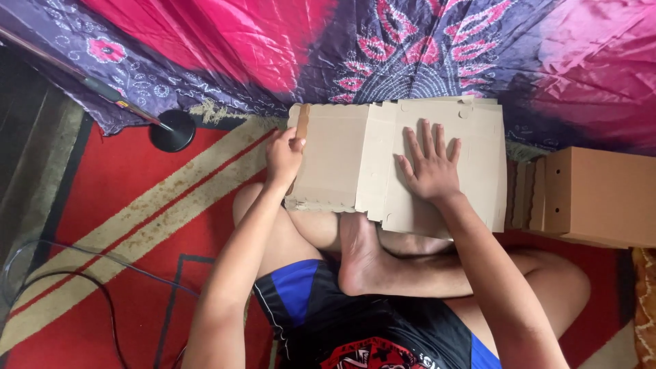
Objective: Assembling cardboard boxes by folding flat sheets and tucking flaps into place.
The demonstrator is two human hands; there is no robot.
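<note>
Head view: left hand (283,156) fingers pinch the flat cardboard box (342,164) edge — right hand (432,166) fingers splayed, pressing it.

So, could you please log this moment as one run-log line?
left hand: grips flap of flat cardboard box blank | right hand: pressed flat on it | blank rests over crossed legs | folded boxes at right

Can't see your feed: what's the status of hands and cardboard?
Left hand pinching flap edge. Right hand flat, open on flat cardboard sheet. Folded boxes to the right, apart.
</note>
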